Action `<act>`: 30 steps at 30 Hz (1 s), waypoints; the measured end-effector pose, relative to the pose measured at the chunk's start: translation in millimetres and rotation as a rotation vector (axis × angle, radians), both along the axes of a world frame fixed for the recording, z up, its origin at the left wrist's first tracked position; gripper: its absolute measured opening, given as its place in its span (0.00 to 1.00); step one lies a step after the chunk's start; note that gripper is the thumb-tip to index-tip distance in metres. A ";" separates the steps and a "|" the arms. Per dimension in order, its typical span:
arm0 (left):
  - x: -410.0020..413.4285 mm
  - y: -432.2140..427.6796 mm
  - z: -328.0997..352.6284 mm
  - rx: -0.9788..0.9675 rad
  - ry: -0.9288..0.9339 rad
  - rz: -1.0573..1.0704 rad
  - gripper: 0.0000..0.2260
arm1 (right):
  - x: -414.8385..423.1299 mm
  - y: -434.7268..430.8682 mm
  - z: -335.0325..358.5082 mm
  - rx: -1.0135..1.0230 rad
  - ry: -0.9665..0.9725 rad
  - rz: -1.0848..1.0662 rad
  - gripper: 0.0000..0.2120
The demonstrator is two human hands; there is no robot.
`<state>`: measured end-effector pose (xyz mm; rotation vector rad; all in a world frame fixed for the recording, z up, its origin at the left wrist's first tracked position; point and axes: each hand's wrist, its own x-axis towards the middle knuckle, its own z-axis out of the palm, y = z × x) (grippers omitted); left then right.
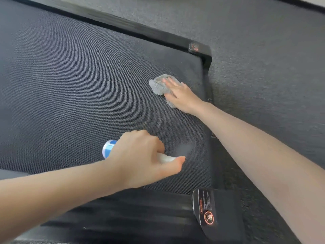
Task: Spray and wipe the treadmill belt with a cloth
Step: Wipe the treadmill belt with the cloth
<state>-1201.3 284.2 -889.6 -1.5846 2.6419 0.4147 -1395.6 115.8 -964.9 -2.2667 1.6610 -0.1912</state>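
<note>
Head view. The belt (79, 85), a dark surface with a fine woven texture, fills most of the frame. It is bordered by a black frame (133, 30) along the far side and across the right end. A black cap (197, 48) is fitted at the far corner. A second cap (216, 213) at the near corner bears a label (207, 214) with a red prohibition symbol. Dark grey carpet (263, 59) is seen beyond the frame.

The cloth (157, 85), grey and crumpled, lies on the belt near its right end, just inside the frame. The right hand (182, 95) is laid flat upon the cloth. Its fingers are extended and held apart from no object; the cloth is pressed down, not gripped. Part of the cloth is covered by the palm.

The bottle (109, 147) is held in the left hand (146, 155) above the near part of the belt, well apart from the cloth. The fingers are curled round the body and the thumb is extended along the white nozzle end. The blue-and-white base projects to the left of the hand. A pale mist (183, 148) is visible just beyond the nozzle, over the belt.
</note>
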 end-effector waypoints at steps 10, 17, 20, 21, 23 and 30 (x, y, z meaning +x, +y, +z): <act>17.0 -39.9 -17.9 -0.107 0.229 0.116 0.34 | -2.8 -1.6 -3.6 -0.023 -0.015 0.019 0.27; 31.6 -73.7 -19.0 -0.155 0.372 0.165 0.30 | -5.6 0.0 -4.9 -0.045 -0.016 0.039 0.26; 33.0 -86.0 -17.2 -0.123 0.319 0.194 0.32 | -5.5 5.9 -1.9 -0.032 -0.021 0.025 0.25; 34.8 -91.1 -17.4 -0.120 0.323 0.201 0.33 | -6.2 9.2 -0.2 -0.034 -0.023 0.015 0.25; 39.7 -101.4 -17.9 -0.115 0.349 0.237 0.36 | -8.4 18.2 2.3 -0.035 -0.033 -0.011 0.25; 42.9 -122.5 -15.6 -0.197 0.417 0.282 0.33 | -18.0 53.1 -2.5 -0.082 -0.035 -0.158 0.24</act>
